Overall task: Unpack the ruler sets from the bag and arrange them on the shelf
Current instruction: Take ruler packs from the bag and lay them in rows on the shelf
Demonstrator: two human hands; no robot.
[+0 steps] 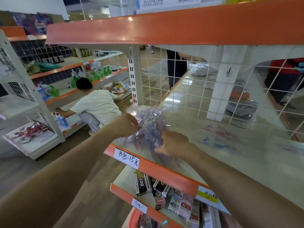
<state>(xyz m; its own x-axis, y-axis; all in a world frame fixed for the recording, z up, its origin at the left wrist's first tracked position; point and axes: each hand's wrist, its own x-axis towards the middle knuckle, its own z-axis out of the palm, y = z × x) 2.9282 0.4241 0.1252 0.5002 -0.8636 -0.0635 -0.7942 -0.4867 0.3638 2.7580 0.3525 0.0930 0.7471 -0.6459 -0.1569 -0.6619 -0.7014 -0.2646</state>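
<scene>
Unpacking step: my left hand pinches bag top, 10 o'clock; right hand grips its 5 o'clock side. Next: pull mouth open.

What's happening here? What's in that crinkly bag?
A person is unpacking at a shelf in a shop. A clear plastic bag stuffed with ruler sets rests on it near the orange front edge. The left hand pinches the bag's top and the right hand grips its side. A few flat packs, blurry here, already lie farther right.
</scene>
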